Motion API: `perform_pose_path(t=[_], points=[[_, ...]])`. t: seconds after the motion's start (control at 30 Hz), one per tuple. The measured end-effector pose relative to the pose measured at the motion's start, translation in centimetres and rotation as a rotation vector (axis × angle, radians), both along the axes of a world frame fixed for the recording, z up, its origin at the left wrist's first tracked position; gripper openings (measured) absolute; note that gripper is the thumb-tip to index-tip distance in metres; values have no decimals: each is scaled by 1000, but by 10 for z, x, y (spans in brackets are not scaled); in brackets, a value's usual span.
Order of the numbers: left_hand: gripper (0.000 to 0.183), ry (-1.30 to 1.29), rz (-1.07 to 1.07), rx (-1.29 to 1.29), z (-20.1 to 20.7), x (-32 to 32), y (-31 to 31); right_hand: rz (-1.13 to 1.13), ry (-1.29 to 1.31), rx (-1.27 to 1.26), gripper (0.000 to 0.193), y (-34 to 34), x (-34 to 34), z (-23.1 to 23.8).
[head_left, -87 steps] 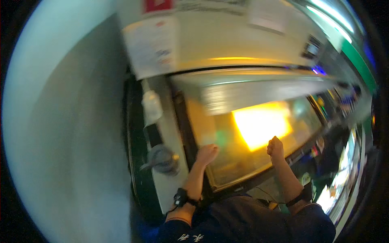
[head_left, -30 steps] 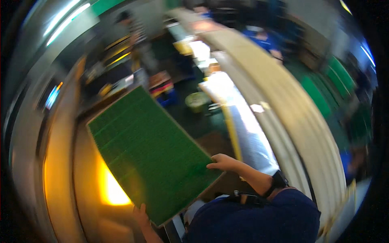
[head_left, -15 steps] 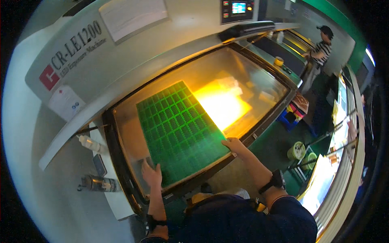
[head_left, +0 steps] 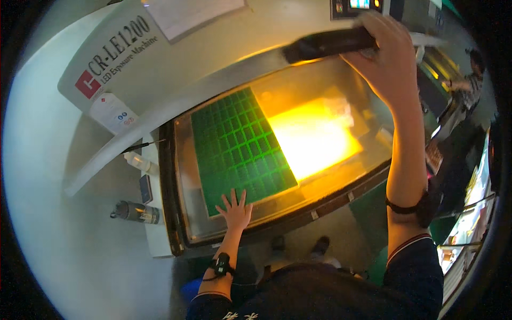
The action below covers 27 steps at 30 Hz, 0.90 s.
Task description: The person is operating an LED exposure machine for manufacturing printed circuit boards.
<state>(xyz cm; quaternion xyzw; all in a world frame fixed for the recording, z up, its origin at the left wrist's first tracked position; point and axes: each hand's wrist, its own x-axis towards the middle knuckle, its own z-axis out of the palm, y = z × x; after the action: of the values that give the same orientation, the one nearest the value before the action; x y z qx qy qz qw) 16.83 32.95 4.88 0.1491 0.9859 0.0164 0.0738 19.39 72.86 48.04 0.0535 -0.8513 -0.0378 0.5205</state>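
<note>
I had the left hand (head_left: 235,213) spread, fingers apart, over the lower edge of the thin green gridded panel (head_left: 242,149), left of centre on the machine bed (head_left: 185,165), with open, yellow-lit surface to its right. At upper right, the right hand (head_left: 386,56) curled at the smooth black handle (head_left: 320,46); I couldn't tell whether it clamped. The grey bottle's (head_left: 136,212) contents, at left, were indistinct.

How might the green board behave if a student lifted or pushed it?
The green board is probably fairly stiff, since it lies flat with straight edges. It looks thin, so it may be light for its size. It might slide easily, as the shiny surface beneath looks smooth.
</note>
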Motion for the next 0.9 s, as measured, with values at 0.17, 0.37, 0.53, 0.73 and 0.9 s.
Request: perform_pose_path(t=[0.17,0.37,0.53,0.73,0.9], points=[[59,-49,39,-45,10,4,2,31,-11,-16,36,-16,44,-51],[66,63,7,23,9,32,21,70,-592,-220,35,-20,138,-141],[53,-225,-644,619,18,125,62,-95,-1336,-140,32,-34,165,-241],[45,-711,-887,685,69,101,103,-183,-1639,-19,45,-27,173,-409],[66,-84,-70,178,65,15,95,-135,-1785,-60,45,-25,173,-426]])
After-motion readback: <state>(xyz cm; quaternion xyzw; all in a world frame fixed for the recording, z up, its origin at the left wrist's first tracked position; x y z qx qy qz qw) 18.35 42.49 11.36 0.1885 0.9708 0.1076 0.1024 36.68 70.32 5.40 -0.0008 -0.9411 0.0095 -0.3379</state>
